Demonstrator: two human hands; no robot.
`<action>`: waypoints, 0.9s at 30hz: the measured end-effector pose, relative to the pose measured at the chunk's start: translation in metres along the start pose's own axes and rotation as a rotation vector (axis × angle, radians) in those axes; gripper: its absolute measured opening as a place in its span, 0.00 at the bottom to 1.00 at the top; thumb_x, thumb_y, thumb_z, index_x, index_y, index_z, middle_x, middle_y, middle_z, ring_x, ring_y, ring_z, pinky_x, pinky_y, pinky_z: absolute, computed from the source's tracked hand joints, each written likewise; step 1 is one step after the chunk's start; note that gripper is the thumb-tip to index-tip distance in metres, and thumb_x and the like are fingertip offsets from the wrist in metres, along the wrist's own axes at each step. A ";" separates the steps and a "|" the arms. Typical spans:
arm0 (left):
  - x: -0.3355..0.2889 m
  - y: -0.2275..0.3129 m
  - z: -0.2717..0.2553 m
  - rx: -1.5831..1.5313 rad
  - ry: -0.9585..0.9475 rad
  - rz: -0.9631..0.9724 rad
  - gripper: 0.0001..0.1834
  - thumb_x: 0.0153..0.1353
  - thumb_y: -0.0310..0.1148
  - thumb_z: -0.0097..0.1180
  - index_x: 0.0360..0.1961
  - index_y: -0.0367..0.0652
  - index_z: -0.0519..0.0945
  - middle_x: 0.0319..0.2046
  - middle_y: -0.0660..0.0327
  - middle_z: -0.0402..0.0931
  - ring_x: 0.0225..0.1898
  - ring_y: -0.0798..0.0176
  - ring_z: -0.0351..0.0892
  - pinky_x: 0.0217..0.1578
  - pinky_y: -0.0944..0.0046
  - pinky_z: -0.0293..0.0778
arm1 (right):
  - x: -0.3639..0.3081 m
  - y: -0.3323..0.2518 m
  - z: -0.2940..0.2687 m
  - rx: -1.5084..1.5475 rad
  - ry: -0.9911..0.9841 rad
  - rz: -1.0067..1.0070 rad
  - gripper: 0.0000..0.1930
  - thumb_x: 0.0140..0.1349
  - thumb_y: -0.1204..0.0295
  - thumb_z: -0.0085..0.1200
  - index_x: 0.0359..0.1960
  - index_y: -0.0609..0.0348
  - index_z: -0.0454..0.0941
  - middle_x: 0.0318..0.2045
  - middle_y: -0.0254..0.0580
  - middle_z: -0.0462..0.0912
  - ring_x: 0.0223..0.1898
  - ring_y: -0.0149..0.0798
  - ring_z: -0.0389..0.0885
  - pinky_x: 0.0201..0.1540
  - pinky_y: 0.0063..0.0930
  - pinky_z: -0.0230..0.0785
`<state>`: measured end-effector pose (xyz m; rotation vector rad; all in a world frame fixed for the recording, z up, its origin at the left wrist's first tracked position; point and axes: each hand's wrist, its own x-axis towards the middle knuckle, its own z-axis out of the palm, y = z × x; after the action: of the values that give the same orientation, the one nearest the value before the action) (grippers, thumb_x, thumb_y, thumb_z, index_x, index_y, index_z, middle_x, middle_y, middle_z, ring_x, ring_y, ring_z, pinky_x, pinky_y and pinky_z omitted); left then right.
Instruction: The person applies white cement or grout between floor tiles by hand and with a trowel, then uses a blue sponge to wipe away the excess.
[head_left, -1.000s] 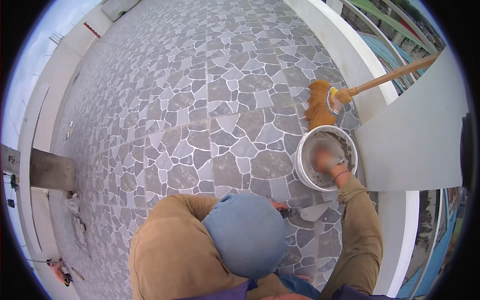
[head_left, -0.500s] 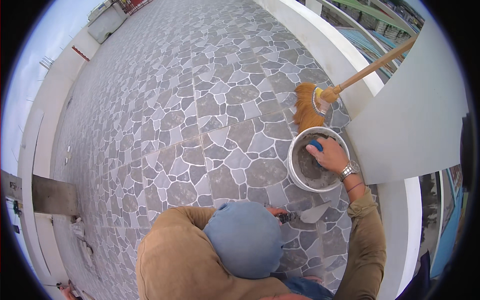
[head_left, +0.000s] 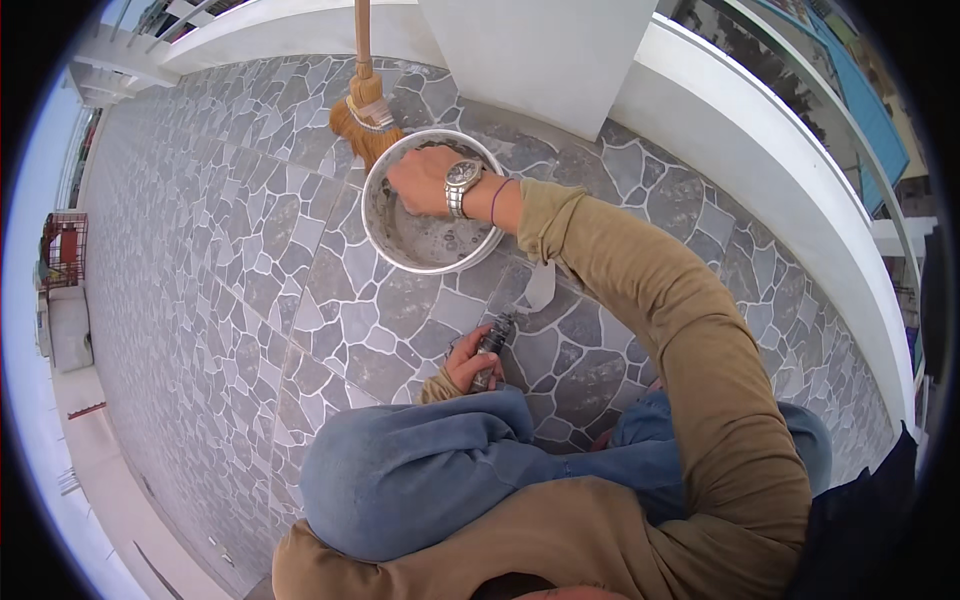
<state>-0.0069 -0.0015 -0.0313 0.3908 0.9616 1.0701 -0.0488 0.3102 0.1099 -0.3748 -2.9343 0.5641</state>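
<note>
My right hand [head_left: 424,180], with a steel watch [head_left: 462,176] on its wrist, reaches down inside a round white bucket [head_left: 441,270]. Its fingers are curled, and their tips are hidden. A blue sponge-like piece, seen in that hand half a second ago, is out of sight beneath it. Grey, wet slurry [head_left: 432,235] coats the inside of the bucket. Lower down, my left hand [head_left: 466,362] is wrapped round the dark handle of a trowel [head_left: 540,287]. The pale blade points up and right, low over the tiles, near my right sleeve.
A straw broom [head_left: 360,125] with a wooden handle stands just behind the bucket. Beyond them are a white panel [head_left: 540,60] and a low white parapet [head_left: 700,100]. Stone-patterned tiles [head_left: 250,200] spread to the left. My bent, jean-clad legs [head_left: 400,470] are close below.
The whole view has swung to the right, so the bucket and broom now appear further left and up. My right hand has curled over in the bucket, hiding the blue piece. My left hand has come into fuller view.
</note>
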 end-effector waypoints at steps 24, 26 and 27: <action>-0.004 0.011 0.006 0.009 0.048 -0.105 0.38 0.64 0.30 0.57 0.74 0.36 0.57 0.30 0.54 0.79 0.23 0.62 0.79 0.26 0.63 0.76 | -0.135 0.194 0.064 -0.331 0.417 0.241 0.23 0.57 0.75 0.59 0.57 0.54 0.77 0.51 0.46 0.82 0.54 0.50 0.78 0.57 0.43 0.75; -0.006 0.010 0.005 0.009 0.043 -0.100 0.38 0.65 0.30 0.57 0.74 0.37 0.57 0.30 0.54 0.79 0.23 0.62 0.79 0.27 0.63 0.76 | -0.122 0.202 0.087 -0.304 0.453 0.248 0.20 0.58 0.75 0.57 0.55 0.54 0.78 0.52 0.44 0.82 0.54 0.49 0.78 0.56 0.41 0.76; -0.006 0.011 0.004 0.011 0.033 -0.103 0.38 0.65 0.30 0.57 0.74 0.38 0.57 0.30 0.54 0.79 0.23 0.62 0.79 0.27 0.63 0.76 | -0.113 0.206 0.095 -0.276 0.488 0.264 0.18 0.59 0.76 0.56 0.53 0.54 0.80 0.52 0.43 0.82 0.54 0.48 0.78 0.56 0.40 0.76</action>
<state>-0.0104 -0.0013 -0.0185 0.3299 1.0067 0.9811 0.0884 0.4322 -0.0653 -0.8107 -2.4983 0.0666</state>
